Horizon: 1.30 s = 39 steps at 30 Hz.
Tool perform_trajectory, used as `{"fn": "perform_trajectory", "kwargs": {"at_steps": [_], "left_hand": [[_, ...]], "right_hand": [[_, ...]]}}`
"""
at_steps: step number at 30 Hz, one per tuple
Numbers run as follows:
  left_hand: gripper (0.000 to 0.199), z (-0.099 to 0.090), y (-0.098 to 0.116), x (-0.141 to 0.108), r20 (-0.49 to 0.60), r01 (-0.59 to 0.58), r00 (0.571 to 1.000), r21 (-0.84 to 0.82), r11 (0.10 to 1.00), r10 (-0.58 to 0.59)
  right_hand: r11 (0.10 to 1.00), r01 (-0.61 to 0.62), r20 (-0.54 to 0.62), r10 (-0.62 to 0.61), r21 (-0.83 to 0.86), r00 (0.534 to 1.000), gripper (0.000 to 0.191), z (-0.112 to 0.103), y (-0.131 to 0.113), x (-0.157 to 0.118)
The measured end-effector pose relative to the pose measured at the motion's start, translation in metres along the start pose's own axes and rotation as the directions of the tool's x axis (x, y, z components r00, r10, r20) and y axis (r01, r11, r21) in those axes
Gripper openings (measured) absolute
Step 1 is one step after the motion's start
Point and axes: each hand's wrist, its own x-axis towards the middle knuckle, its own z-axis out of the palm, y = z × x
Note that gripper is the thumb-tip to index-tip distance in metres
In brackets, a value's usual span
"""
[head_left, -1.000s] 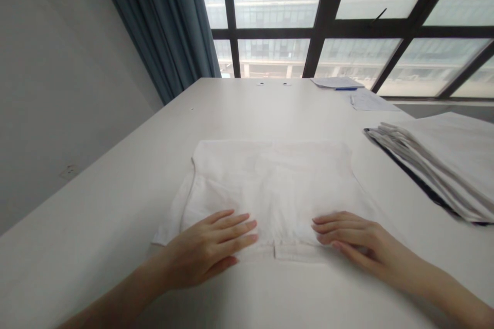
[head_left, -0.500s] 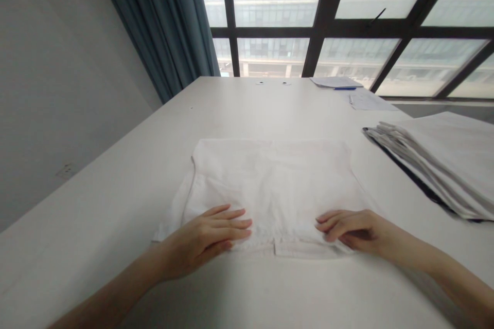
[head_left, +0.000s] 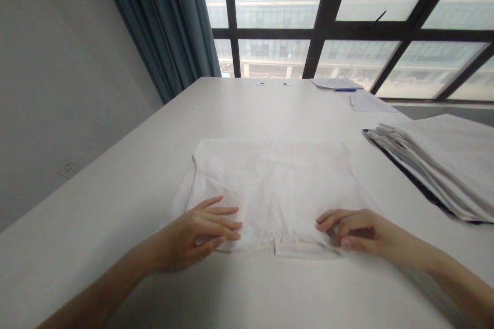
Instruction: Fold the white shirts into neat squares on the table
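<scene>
A white folded garment lies flat on the white table, with a seamed band along its near edge and a few wrinkles near its middle. On its near left part rests my left hand, palm down with the fingers spread. My right hand is at the near right corner, its fingers curved and apart, fingertips touching the cloth. Neither hand visibly holds anything.
To the right is a stack of white cloths with a dark layer at its bottom. Papers and a blue pen lie at the table's far right. A curtain hangs beyond the far left edge.
My left hand has shifted slightly left, its fingers more spread. My right thumb has moved a little apart from the fingers. The garment lies nearly as before.
</scene>
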Motion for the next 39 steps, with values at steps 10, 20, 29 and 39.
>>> {"fn": "perform_trajectory", "kwargs": {"at_steps": [10,20,29,39], "left_hand": [[0.033,0.017,0.017,0.051,-0.198,0.024,0.980,0.190,0.982,0.014],[0.062,0.038,0.019,0.062,-0.026,0.033,0.999,0.291,0.956,-0.026],[0.061,0.037,0.019,0.060,-0.040,0.017,0.999,0.286,0.958,-0.006],[0.074,0.033,0.020,0.037,0.030,0.034,0.999,0.282,0.959,-0.045]], "right_hand": [[0.845,0.082,-0.195,-0.215,-0.528,0.957,0.043,0.027,-0.020,0.040],[0.623,0.109,-0.080,-0.268,-0.775,0.960,0.062,0.056,-0.003,0.057],[0.633,0.125,-0.029,-0.228,-0.764,0.973,0.069,0.046,0.004,0.046],[0.745,0.093,-0.065,-0.180,-0.661,0.982,0.063,0.033,0.009,0.028]]}}
